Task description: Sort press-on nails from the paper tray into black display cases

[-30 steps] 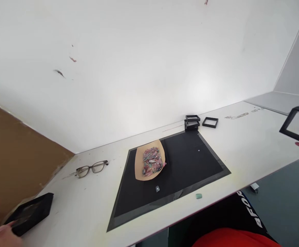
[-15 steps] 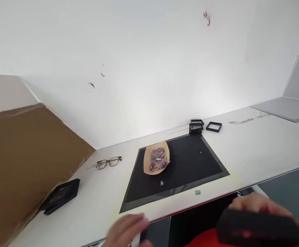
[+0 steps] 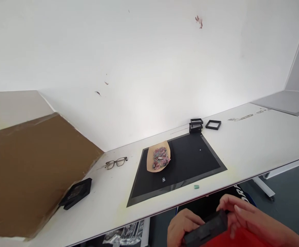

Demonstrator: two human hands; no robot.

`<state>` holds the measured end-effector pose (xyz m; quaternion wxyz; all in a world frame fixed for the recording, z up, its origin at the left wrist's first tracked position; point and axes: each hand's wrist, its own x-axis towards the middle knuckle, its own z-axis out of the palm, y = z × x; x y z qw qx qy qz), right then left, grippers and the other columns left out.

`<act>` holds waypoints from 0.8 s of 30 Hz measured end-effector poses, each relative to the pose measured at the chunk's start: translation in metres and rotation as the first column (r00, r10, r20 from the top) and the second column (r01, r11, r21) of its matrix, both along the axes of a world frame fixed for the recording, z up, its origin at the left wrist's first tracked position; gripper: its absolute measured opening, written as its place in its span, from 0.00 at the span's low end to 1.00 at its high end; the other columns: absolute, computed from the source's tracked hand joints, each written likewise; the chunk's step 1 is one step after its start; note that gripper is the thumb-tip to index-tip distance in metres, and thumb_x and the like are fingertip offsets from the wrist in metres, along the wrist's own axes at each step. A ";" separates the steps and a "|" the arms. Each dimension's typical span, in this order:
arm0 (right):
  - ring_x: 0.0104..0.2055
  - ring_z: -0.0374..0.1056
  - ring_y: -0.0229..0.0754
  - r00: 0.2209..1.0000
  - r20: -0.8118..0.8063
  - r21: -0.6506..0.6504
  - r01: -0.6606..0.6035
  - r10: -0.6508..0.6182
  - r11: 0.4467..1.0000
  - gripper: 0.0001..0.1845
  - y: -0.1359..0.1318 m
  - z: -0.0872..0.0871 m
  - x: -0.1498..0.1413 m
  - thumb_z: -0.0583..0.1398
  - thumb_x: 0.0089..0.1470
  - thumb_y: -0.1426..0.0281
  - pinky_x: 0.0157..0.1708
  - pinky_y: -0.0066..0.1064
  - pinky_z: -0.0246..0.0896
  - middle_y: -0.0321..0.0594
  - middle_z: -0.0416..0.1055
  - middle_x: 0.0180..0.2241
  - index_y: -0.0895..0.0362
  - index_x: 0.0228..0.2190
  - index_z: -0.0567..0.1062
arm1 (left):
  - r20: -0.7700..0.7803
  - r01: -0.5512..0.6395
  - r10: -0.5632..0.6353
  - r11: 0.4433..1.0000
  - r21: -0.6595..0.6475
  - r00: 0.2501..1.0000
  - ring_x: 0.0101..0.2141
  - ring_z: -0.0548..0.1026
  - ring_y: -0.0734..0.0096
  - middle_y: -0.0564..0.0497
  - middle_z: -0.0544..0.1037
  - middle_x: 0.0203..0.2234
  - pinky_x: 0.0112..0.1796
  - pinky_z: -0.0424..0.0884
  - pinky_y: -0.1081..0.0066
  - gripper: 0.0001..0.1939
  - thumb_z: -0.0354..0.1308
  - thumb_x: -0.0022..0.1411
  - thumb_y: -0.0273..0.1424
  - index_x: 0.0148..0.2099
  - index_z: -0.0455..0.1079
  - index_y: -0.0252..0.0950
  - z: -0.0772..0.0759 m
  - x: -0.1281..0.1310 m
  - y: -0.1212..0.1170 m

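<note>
A flat black box-like case (image 3: 207,230) is held low in front of the table's front edge. My left hand (image 3: 182,226) is closed around its left end. At the right end my right hand (image 3: 244,212) has its fingers curled against the case, partly hidden behind it. What is inside the case does not show. Closest on the table edge lies a small green piece (image 3: 196,187). Beyond it, a tan paper tray (image 3: 150,161) of small pink and green pieces (image 3: 161,158) stands on a black mat (image 3: 185,161), with a small grey piece (image 3: 163,179) beside it.
Black frames (image 3: 196,126) are stacked at the wall, beside a single open frame (image 3: 213,125). Eyeglasses (image 3: 116,163) lie left of the mat. Further left, black frames (image 3: 77,192) lean against a brown cardboard panel (image 3: 41,171). A white wall (image 3: 144,68) rises behind the table.
The black case has moved left and turned at a slant. My left hand has come across from the left and taken hold of it, while my right hand has shifted to its right end.
</note>
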<state>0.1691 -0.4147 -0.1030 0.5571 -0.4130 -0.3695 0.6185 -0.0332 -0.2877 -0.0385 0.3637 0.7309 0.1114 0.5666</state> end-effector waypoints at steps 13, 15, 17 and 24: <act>0.45 0.76 0.48 0.977 -0.205 0.095 0.077 -0.056 0.993 0.41 0.016 0.014 -0.007 0.63 0.61 0.34 0.47 0.40 0.67 0.49 0.78 0.50 0.49 0.61 0.79 | 0.284 0.260 -0.123 0.815 -0.518 0.951 0.19 0.60 0.82 0.61 0.64 0.19 0.23 0.65 0.84 0.24 0.71 0.71 0.35 0.30 0.60 0.37 0.089 0.036 0.005; 0.43 0.76 0.47 0.973 -0.226 0.066 0.048 -0.032 0.997 0.38 0.018 0.009 -0.012 0.63 0.62 0.35 0.45 0.39 0.68 0.48 0.79 0.47 0.50 0.57 0.81 | 0.365 0.360 -0.169 0.748 -0.558 0.915 0.19 0.54 0.83 0.62 0.56 0.20 0.22 0.61 0.84 0.28 0.73 0.68 0.36 0.29 0.55 0.37 0.108 0.045 0.003; 0.41 0.75 0.46 0.971 -0.240 0.034 0.018 -0.009 0.999 0.34 0.018 0.001 -0.015 0.65 0.63 0.38 0.45 0.39 0.67 0.46 0.80 0.45 0.50 0.54 0.82 | 0.415 0.445 -0.228 0.701 -0.558 0.881 0.20 0.51 0.82 0.62 0.52 0.21 0.22 0.60 0.83 0.31 0.73 0.67 0.37 0.28 0.52 0.37 0.121 0.050 0.002; 0.40 0.73 0.44 0.973 -0.230 -0.014 0.036 -0.038 0.999 0.32 0.013 -0.013 -0.007 0.72 0.57 0.42 0.46 0.38 0.67 0.44 0.78 0.43 0.49 0.53 0.82 | 0.504 0.621 -0.378 0.594 -0.512 0.777 0.20 0.49 0.80 0.61 0.50 0.21 0.22 0.58 0.82 0.26 0.69 0.63 0.27 0.30 0.50 0.38 0.135 0.047 0.002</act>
